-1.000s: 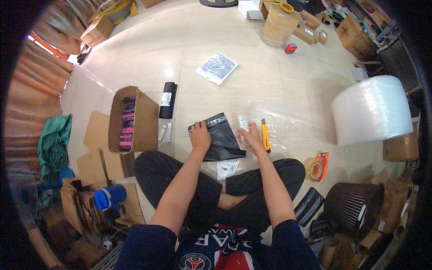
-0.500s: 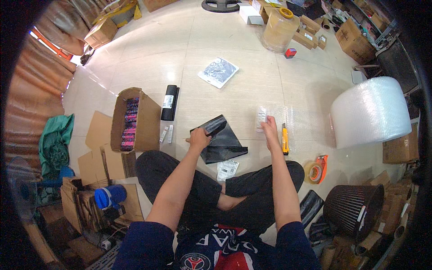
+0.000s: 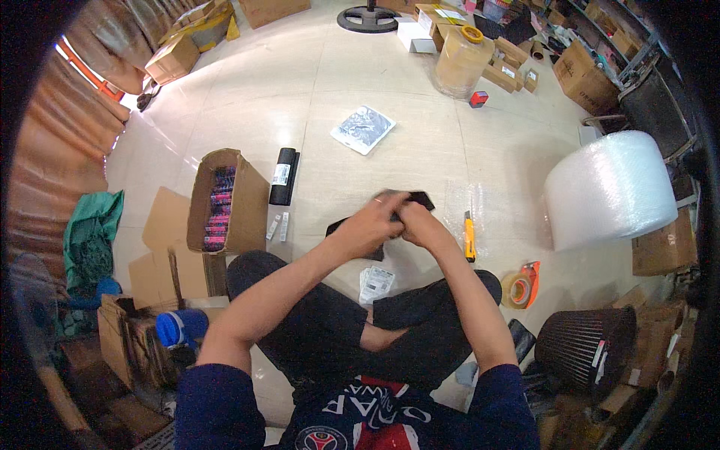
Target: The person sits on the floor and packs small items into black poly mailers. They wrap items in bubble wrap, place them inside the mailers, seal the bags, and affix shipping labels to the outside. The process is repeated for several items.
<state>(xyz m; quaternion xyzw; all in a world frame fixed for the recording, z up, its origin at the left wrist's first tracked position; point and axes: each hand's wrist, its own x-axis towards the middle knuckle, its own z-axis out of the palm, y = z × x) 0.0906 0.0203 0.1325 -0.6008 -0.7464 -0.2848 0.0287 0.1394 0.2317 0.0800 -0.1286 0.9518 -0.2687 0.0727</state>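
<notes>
In front of my crossed legs, both hands come together over a black plastic mailing bag (image 3: 421,199). My left hand (image 3: 373,226) is on its left part, its fingers slightly blurred and overlapping the other hand. My right hand (image 3: 421,227) is closed on the bag's right part. Black plastic shows beyond the hands and below my left one; the rest is hidden. A stack of printed white labels (image 3: 377,283) lies by my shins. To the right, a yellow box cutter (image 3: 469,237) rests beside a clear bubble wrap piece (image 3: 459,196).
At left stand an open carton (image 3: 250,202) of pink and dark packets, a black bag roll (image 3: 282,176) and small white strips (image 3: 278,226). A flat clear package (image 3: 364,129) lies ahead. At right are a bubble wrap roll (image 3: 611,191), an orange tape dispenser (image 3: 521,286) and a dark basket (image 3: 581,341).
My right hand has moved left to meet my left hand at the black bag. The small bubble-wrapped item it held is out of sight. The bag is more bunched up.
</notes>
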